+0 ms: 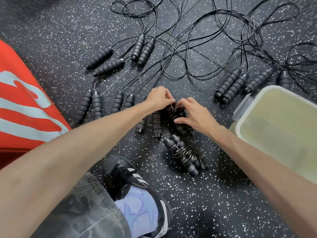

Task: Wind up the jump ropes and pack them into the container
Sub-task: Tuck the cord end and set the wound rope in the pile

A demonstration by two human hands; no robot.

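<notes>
- Both hands work one bundle: the left hand (159,98) pinches the cord end at the top of the half-wound rope (176,115), and the right hand (195,115) curls its fingers over the coils, thumb against the side, to keep them from springing loose.
- Speckled rubber floor (68,31) carries everything; the person crouches at its near edge, one shoe (123,174) planted below the hands.
- Container (281,127), a pale tub with a clip on its rim, stands at the right edge of the floor. As far as its cloudy inside shows, no rope lies in it yet.
- Loose ropes (188,48) sprawl across the far half, their cords overlapping in open loops; their handles lie in pairs to the left, centre and right, mostly pointing away from the person.
- One finished bundle (184,154) lies just near of the hands, cord wrapped round paired handles, long axis running from far-left to near-right.
- The rope in hand lies much the same way, its handles side by side, far ends under the fingers.
- Judged from this: one wound, one nearly wound, most left, packing not begun.
</notes>
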